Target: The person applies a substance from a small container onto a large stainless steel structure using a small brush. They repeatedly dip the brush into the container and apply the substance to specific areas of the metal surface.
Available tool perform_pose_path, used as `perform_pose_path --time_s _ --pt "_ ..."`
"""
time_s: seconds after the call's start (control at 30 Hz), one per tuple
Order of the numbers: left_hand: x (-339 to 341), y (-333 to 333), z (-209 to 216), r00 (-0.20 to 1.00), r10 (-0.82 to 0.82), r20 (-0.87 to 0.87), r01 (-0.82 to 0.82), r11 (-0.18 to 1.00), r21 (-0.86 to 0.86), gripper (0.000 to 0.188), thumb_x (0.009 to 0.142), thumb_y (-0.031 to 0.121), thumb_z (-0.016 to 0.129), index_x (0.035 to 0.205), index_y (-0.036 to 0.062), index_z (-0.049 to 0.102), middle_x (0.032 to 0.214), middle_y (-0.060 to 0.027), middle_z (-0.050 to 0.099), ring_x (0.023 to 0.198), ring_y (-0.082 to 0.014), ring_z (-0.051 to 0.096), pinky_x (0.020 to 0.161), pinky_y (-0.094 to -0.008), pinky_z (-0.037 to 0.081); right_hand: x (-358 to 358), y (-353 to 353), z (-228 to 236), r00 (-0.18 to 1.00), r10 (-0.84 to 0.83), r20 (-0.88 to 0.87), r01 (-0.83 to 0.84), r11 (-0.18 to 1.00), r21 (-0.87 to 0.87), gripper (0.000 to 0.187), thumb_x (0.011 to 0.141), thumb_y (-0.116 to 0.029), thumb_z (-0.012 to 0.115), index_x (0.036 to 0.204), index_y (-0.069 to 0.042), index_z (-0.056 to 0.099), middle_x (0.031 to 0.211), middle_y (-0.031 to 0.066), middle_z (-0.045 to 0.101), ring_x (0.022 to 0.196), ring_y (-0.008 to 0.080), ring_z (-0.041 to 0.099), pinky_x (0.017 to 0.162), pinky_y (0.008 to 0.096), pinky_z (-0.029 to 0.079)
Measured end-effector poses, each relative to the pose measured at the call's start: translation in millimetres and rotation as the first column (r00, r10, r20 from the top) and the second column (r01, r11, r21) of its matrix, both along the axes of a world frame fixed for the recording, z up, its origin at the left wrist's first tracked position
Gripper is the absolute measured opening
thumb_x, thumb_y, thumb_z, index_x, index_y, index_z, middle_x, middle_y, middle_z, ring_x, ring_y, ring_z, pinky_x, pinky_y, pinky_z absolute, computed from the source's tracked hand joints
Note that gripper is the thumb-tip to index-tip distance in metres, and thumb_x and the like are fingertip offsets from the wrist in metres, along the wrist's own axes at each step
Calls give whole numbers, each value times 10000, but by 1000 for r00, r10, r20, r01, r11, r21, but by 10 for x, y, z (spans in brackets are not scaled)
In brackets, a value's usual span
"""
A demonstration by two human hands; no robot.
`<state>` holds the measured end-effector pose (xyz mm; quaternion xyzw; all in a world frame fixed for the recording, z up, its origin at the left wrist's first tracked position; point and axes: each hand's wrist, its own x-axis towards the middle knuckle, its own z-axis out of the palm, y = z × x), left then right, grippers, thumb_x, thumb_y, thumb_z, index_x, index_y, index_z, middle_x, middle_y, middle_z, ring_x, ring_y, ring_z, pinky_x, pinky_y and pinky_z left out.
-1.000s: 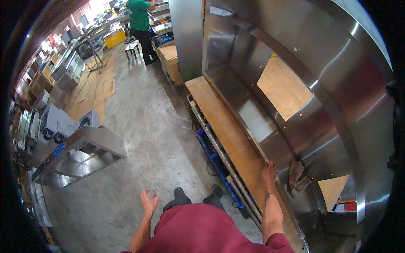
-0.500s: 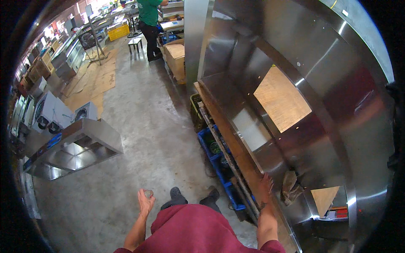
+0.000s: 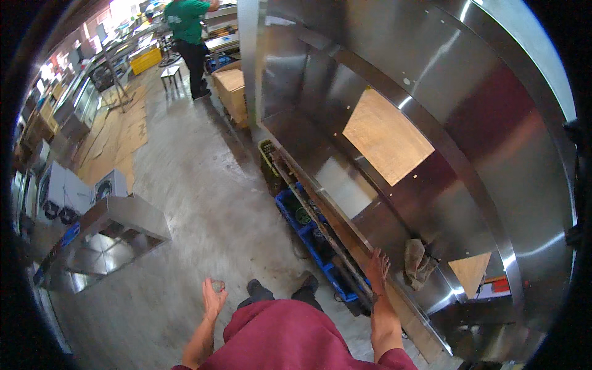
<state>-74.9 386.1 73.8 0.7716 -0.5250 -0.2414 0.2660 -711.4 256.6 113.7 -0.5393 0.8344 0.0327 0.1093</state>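
My left hand (image 3: 214,300) is closed around a small, roundish, greyish thing (image 3: 217,286), held low in front of me; its exact kind is too small to make out. On the right stands a large stainless-steel hood shell (image 3: 370,209) with cut-out openings, set on a wooden board (image 3: 348,237). My right hand (image 3: 378,266) lies on the shell's near edge, fingers stretched out and holding nothing. Inside the shell, just right of that hand, is a crumpled brownish cloth or glove (image 3: 417,264).
Blue crates (image 3: 308,231) sit under the board. A smaller steel hood (image 3: 114,237) stands on the floor at left, beside grey fan boxes (image 3: 65,194). Farther off are a cardboard box (image 3: 231,92), a stool (image 3: 171,74) and a person in green (image 3: 187,37).
The surroundings have shifted leftward in the view, the shell included. My right hand stays on the shell's edge, and my left hand keeps its hold on the small round thing.
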Motion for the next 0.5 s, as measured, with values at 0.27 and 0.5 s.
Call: perform_pose_path --time_s 0.27,0.5 --pt "-365 -377 -181 990 8 -143 -12 1000 -29 590 839 106 786 1366 -52 572 1259 -233 613 1235 -391 614 1076 -518 522 -563 55 -638 989 -65 136 101 956 -274 412 1056 -434 684 1379 -183 735 1313 217 748 1179 470 722 976 602 590" --pt "-342 -247 -275 976 -214 -38 216 971 103 729 802 182 903 1409 -14 548 1240 -191 655 1154 -322 648 1056 -480 532 -1021 1301 -68 985 -162 -58 140 951 -274 698 1057 -683 628 1370 -63 692 1353 253 718 1323 476 649 1146 654 459"
